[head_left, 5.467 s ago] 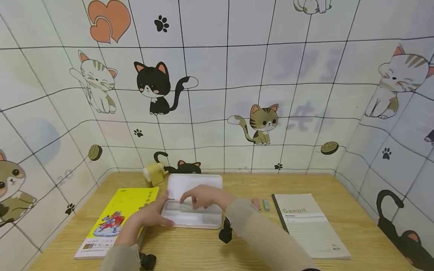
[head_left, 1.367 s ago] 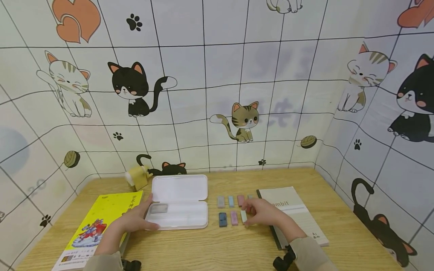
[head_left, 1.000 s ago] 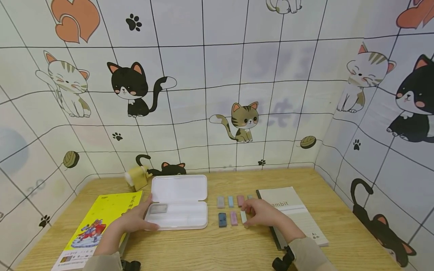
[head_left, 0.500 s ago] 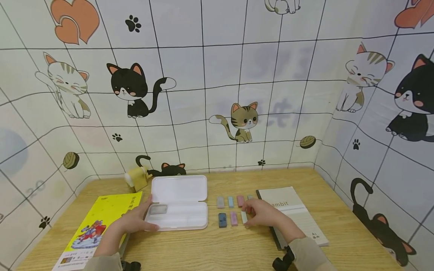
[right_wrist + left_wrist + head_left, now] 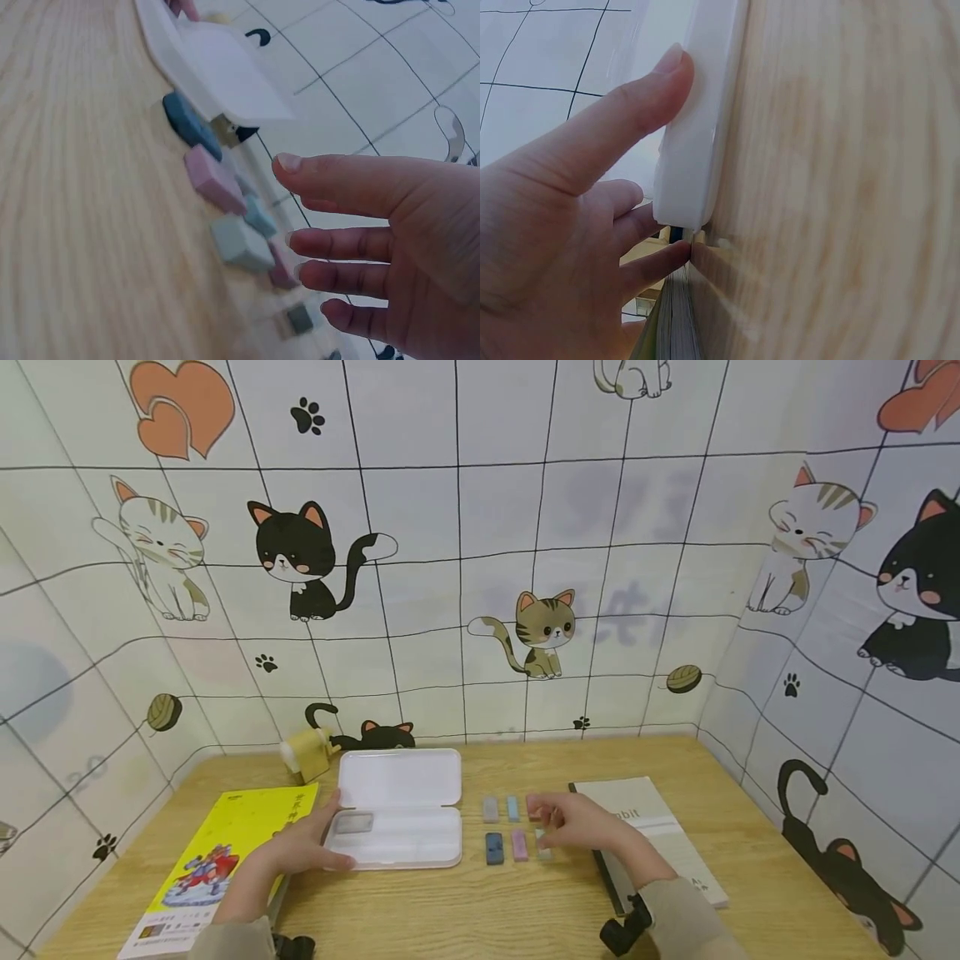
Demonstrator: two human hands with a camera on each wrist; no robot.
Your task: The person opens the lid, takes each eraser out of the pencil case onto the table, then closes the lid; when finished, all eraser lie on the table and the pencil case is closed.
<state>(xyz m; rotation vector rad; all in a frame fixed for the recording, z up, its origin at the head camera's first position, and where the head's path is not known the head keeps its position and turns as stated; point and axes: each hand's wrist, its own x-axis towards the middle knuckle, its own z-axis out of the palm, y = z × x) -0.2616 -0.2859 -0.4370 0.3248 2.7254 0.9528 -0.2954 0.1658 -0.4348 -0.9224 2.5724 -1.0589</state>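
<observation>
A white pencil case (image 5: 405, 852) lies with its lid (image 5: 401, 777) raised behind it. My left hand (image 5: 300, 843) holds the case's left end, the thumb against the front wall and the fingers round the end. A small clear-grey piece (image 5: 352, 822) sits in the case's left part. To the right stand two rows of small eraser-like blocks: grey (image 5: 491, 810), light blue (image 5: 513, 808), dark blue (image 5: 494, 848), lilac-pink (image 5: 519, 845) and pale green (image 5: 543, 845). Beside the pale green one hovers my right hand (image 5: 585, 822), fingers loose; it partly hides a darker pink block (image 5: 282, 270).
A yellow book (image 5: 225, 852) lies left of the case, close to my left forearm. A white notebook (image 5: 660, 818) lies under and beyond my right hand. A yellow object (image 5: 307, 752) stands behind the book. The wall (image 5: 480, 568) rises at the table's back edge.
Earlier my right hand was inside the case; then it shifted right to the blocks and pinched the pale green one. Now its fingers have come off that block. The left hand stays put.
</observation>
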